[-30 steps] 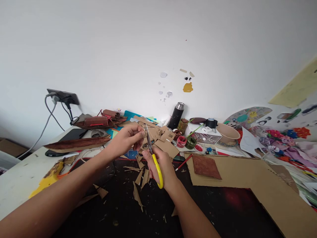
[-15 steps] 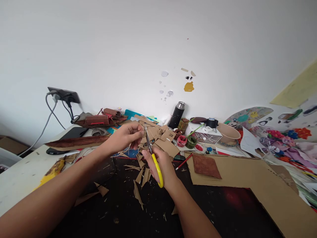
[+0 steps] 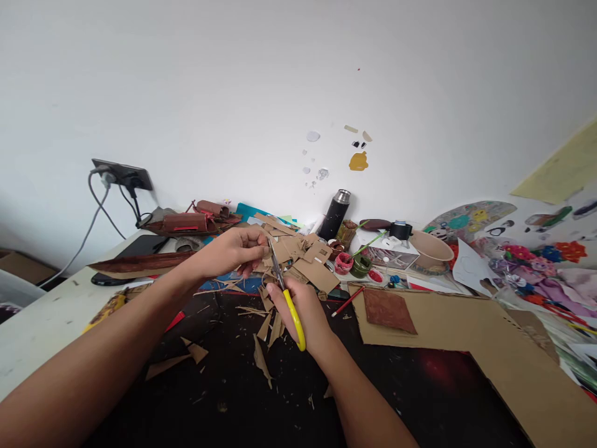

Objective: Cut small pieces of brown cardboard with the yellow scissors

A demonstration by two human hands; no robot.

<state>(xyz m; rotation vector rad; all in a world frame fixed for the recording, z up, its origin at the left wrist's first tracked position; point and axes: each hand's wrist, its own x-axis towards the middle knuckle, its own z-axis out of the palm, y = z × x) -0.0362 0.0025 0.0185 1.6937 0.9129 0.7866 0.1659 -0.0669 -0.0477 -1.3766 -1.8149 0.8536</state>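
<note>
My right hand (image 3: 303,311) is closed around a pair of scissors with yellow handles (image 3: 295,320), the blades pointing up and away from me. Just left of the blade tips, my left hand (image 3: 245,250) pinches a small brown piece, seemingly cardboard, mostly hidden by the fingers. The blades look nearly closed and meet the edge of that piece. Behind and below both hands lies a heap of cardboard scraps (image 3: 317,274), with thin strips and offcuts (image 3: 262,361) scattered on the dark mat (image 3: 224,386).
A large cardboard sheet (image 3: 448,317) lies at right, bearing a reddish-brown square (image 3: 389,310) beside a red pencil (image 3: 347,302). Behind stand a black flask (image 3: 334,214), paint jars (image 3: 361,266) and a beige bowl (image 3: 431,246). Brown painted cardboard boats (image 3: 184,223) sit at back left.
My left hand has shifted slightly left, and the scissors have tilted a little left with it. Both hands keep their hold. The view has moved slightly.
</note>
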